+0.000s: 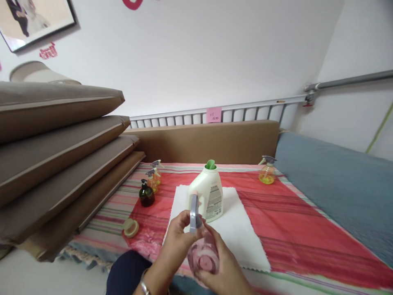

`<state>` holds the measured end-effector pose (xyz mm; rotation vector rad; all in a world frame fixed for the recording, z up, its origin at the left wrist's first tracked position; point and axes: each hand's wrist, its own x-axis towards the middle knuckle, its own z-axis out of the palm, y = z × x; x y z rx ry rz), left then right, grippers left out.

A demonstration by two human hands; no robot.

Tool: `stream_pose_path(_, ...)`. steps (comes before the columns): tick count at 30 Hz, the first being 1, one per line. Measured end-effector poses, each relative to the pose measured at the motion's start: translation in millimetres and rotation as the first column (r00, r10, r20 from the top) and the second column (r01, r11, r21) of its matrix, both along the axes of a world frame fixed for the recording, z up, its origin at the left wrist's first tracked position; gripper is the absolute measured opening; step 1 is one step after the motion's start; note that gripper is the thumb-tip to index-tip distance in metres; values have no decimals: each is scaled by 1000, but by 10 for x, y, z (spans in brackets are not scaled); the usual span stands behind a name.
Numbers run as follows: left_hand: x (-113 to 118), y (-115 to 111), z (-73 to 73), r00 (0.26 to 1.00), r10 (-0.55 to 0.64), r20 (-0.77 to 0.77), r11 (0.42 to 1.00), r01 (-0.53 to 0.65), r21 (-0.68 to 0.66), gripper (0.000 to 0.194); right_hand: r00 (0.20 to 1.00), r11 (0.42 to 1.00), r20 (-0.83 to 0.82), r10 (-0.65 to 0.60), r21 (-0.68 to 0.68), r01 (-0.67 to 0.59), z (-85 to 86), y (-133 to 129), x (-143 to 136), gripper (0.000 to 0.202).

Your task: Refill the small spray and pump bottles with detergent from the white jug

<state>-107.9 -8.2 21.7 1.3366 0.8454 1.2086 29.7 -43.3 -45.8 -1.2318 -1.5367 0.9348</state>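
Note:
A pinkish clear spray bottle (pixel 204 256) with a grey trigger head is held up before me in both hands. My left hand (pixel 181 235) closes its fingers around the neck and trigger head. Around the bottle's body wraps my right hand (pixel 225 266). Just behind stands a white detergent jug (pixel 211 196), upright, its green spout (pixel 210 164) uncovered. The jug rests on a white cloth with scalloped edges (pixel 245 241). Off to the left, a pale green round cap (pixel 130 228) lies on the striped cover.
At left stand a dark green pump bottle (pixel 146 194) and two yellow spray bottles (pixel 152 180). Another yellow spray bottle (pixel 267 172) is at the far right. Stacked cushions (pixel 61 164) crowd the left side. A brown padded board (pixel 208 141) runs along the back.

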Motion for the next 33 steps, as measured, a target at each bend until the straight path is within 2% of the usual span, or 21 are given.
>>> stream_pose_path(2,25,-8,-20,998,63,-11,997,-63,34,28,1000,1000,7,-27,-10,27,-18,4,7,91)
stream_pose_path(3,24,-20,-17,999,35,-14,999,-35,38,29,1000,1000,8,-19,-3,19,-20,1,16,91)
stream_pose_path(6,-27,-60,39,987,-163,-9,987,163,-2,32,999,999,4,48,2,-48,19,-26,45,90)
stream_pose_path(8,-56,-71,75,975,-224,-8,974,223,-35,28,996,996,-8,89,11,-89,58,-51,47,90)
stream_pose_path(10,-42,-66,76,987,-161,-26,987,160,-31,24,997,997,-2,76,34,-76,70,-64,29,90)
stream_pose_path(13,43,-51,14,995,104,-8,994,-104,21,22,995,998,75,-60,39,57,1,-49,-15,89)
stream_pose_path(15,98,-45,-25,977,209,49,978,-210,17,23,988,993,109,-111,39,108,-74,-26,-34,90)
stream_pose_path(18,123,-39,-2,969,181,167,983,-175,-48,26,986,993,119,-114,35,110,-156,-5,-29,91)
stream_pose_path(23,68,-22,221,896,158,415,987,-151,-49,22,982,996,166,-91,3,92,-181,-31,-1,90)
stream_pose_path(26,34,-45,325,886,122,448,992,-127,-21,20,983,993,146,-109,-28,115,-165,-45,0,90)
stream_pose_path(28,11,-77,361,877,143,459,986,-166,12,17,982,989,131,-137,-45,144,-157,-44,5,90)
stream_pose_path(31,-11,-119,368,859,206,468,958,-274,80,17,983,989,122,-140,-39,145,-173,-33,21,90)
stream_pose_path(33,-4,-131,342,890,194,412,966,-247,79,21,987,992,103,-124,-15,126,-198,-28,29,90)
